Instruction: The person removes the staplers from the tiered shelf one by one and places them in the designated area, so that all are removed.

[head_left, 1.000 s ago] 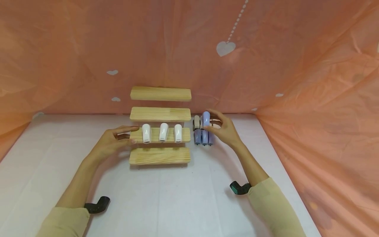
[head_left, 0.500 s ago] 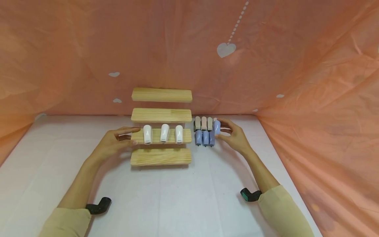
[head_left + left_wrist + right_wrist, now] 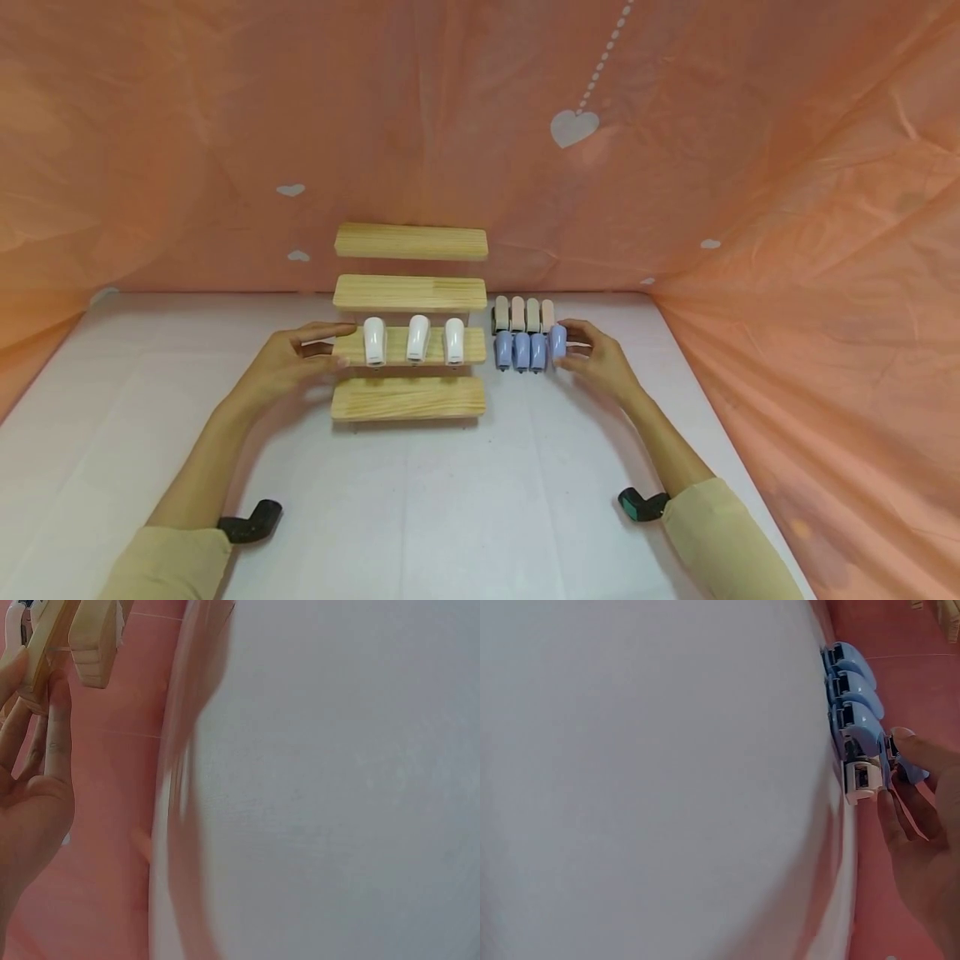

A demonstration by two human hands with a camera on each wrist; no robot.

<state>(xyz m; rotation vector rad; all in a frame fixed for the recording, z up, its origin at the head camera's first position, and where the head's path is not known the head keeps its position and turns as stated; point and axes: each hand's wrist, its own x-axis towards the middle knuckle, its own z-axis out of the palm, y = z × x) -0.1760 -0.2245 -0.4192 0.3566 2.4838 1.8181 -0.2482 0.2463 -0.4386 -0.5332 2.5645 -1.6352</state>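
Observation:
My right hand (image 3: 606, 362) pinches a small blue stapler (image 3: 557, 342) between thumb and fingers, at the right end of a row of several blue staplers (image 3: 521, 352). In the right wrist view the held stapler (image 3: 913, 772) is tilted, with a pale stapler (image 3: 861, 780) close by. My left hand (image 3: 285, 360) grips the left end of the third board down (image 3: 397, 345) of a stepped wooden rack. In the left wrist view, thumb and fingers lie on either side of that board's end (image 3: 46, 656). Three white staplers (image 3: 417, 337) stand on this board.
Behind the blue row stand several beige and pinkish staplers (image 3: 517, 313). The rack's other boards (image 3: 408, 398) carry nothing. White cloth (image 3: 450, 508) covers the table, and an orange sheet with hearts (image 3: 420, 125) hangs at the back and sides.
My right hand has brought the blue stapler right and toward me, from over the pale row to the end of the blue row. The left hand stays at the rack.

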